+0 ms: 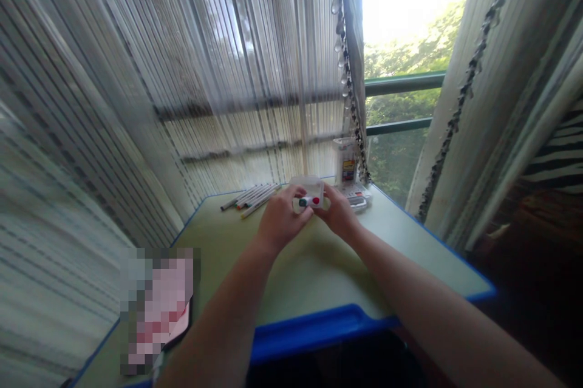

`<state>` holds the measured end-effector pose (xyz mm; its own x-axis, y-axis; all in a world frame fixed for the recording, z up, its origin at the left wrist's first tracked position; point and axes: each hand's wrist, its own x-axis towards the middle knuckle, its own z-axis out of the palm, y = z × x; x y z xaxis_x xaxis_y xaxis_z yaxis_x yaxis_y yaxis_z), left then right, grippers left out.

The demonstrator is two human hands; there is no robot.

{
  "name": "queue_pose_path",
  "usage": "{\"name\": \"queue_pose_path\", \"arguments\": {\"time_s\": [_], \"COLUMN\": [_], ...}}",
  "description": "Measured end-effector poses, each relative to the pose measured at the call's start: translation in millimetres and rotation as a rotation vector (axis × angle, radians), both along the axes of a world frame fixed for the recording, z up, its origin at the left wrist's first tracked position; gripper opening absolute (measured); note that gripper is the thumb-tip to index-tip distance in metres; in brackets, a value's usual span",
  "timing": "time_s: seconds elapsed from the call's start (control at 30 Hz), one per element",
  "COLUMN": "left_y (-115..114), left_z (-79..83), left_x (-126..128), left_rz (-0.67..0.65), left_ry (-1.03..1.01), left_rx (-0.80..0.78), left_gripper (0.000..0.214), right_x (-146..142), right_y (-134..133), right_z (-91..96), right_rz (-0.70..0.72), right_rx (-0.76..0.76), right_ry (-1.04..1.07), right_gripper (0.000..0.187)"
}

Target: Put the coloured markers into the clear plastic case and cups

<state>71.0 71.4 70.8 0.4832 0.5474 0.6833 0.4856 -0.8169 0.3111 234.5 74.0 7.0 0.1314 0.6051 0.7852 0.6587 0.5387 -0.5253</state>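
Note:
Above the middle of the table, my right hand [337, 209] grips a clear plastic case [306, 183] by its right side. My left hand [281, 218] is curled at the case's left side, its fingers closed about a green-ended marker [303, 201]. The red end of another marker [316, 200] shows at the opening of the case. Whether the green-ended one sits fully inside the case cannot be told. Left of my hands, several white markers [255, 195] with coloured ends lie in a loose bunch on the table [319, 279].
Behind my right hand stands an upright clear package [347, 160] with a printed label; a clear plastic piece [358, 203] lies before it. A blurred-out pink item [161, 309] rests at the left edge. Striped string curtains [250, 72] hang close behind the table.

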Motion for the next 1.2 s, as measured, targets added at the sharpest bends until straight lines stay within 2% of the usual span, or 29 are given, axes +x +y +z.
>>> {"name": "queue_pose_path", "arguments": {"time_s": [0.1,0.23,0.47,0.67,1.2], "left_y": [1.7,0.6,-1.9,-0.2,-2.4], "left_z": [-0.3,-0.5,-1.0,-2.3,-3.3], "left_x": [0.2,1.1,-0.6,-0.7,0.4], "left_rz": [0.025,0.02,0.05,0.008,0.066], "left_ry": [0.016,0.059,0.085,0.121,0.283], "left_rx": [0.042,0.06,0.066,0.084,0.038], "left_gripper": [0.016,0.015,0.031,0.024,0.024], "right_x": [-0.3,-0.4,-1.5,-0.9,1.2], "right_y": [1.1,2.0,0.2,-0.7,-0.1], "right_z": [0.1,-0.6,-0.2,0.2,-2.1], "right_rz": [-0.002,0.015,0.007,-0.002,0.004], "right_rx": [-0.014,0.0,0.007,-0.001,0.024], "right_ry": [0.01,0.008,0.006,-0.014,-0.054], "right_gripper": [0.05,0.05,0.05,0.049,0.05]}}
